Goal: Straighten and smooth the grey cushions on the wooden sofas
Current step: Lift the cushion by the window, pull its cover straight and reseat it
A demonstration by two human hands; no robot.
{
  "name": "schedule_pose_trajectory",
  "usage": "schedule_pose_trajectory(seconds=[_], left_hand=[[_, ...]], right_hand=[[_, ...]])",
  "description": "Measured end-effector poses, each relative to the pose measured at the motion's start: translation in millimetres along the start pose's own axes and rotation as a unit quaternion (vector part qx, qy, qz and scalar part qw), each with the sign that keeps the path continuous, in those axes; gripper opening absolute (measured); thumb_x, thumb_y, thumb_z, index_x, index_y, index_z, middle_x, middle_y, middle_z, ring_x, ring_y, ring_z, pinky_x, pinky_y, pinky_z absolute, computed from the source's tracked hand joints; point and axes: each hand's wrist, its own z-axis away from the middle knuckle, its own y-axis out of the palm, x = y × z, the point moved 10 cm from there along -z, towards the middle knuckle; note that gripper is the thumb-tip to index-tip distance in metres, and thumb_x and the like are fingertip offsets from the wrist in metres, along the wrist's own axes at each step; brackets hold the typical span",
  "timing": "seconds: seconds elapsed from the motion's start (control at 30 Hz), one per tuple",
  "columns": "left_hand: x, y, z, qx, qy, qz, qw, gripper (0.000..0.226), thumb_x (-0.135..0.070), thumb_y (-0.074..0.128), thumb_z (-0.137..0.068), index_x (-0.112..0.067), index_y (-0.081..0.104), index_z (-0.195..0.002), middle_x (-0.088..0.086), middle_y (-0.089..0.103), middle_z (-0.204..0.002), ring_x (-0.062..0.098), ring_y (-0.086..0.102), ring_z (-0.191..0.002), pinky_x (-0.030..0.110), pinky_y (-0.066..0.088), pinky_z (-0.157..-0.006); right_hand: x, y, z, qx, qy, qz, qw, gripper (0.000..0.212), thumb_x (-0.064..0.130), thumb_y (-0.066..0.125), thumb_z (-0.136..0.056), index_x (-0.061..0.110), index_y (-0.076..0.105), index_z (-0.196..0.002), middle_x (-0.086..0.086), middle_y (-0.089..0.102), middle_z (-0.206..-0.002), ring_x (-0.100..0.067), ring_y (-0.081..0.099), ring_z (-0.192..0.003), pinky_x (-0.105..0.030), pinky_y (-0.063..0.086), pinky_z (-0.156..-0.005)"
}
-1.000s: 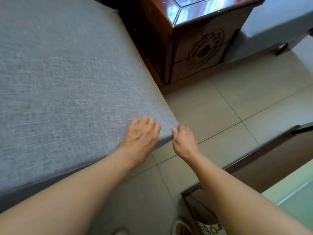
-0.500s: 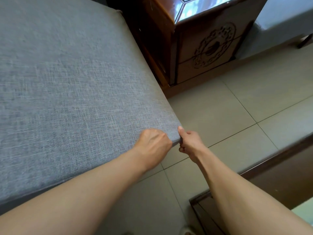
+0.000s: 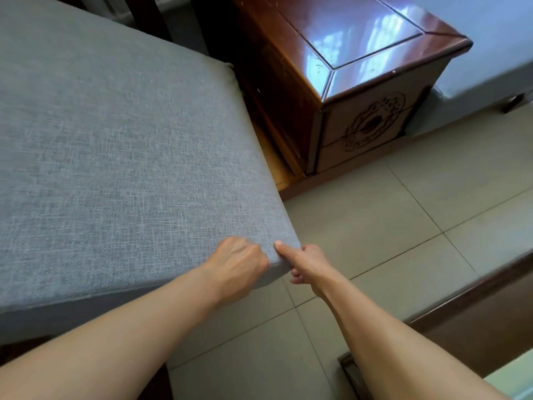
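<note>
The grey cushion (image 3: 121, 157) filled the left half of the view, lying flat on its sofa with its near right corner jutting over the tiled floor (image 3: 389, 226). Both hands met at that corner. The left hand (image 3: 236, 264) lay knuckles-up on the front edge, its fingers curled down over the fabric and gripping it; the fingertips themselves were tucked out of sight below the edge. The right hand (image 3: 307, 262) pinched the corner from the side, thumb pressed flat on the top surface and the other fingers folded underneath (only their knuckles showed, so how far they reached under could not be told). A small ridge of cloth stood between the two hands.

The sofa's wooden frame was almost wholly hidden by the cushion; only a pale strip of wood (image 3: 277, 168) showed along its right side. Just beside that stood a dark glossy wooden side table (image 3: 360, 90) with a carved round emblem on its front. Beyond it, a second grey cushion (image 3: 490, 53) was cut off by the upper right edge. At the lower right, another dark wooden piece (image 3: 476, 310) ran out of frame, too cropped to identify.
</note>
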Motion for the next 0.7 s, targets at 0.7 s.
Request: schedule_pose_trajectory(seconds=[0.7], left_hand=[[85.2, 5.2, 87.5, -0.125, -0.121, 0.083, 0.981, 0.033, -0.011, 0.084, -0.048, -0.019, 0.059, -0.069, 0.002, 0.057, -0.077, 0.021, 0.056, -0.069, 0.030, 0.039, -0.056]], right_hand=[[51.8, 72.6, 68.7, -0.014, -0.058, 0.258, 0.964, 0.060, 0.034, 0.061, -0.089, 0.014, 0.032, -0.137, -0.013, 0.025, -0.135, -0.030, 0.048, -0.113, -0.032, 0.040, -0.097]])
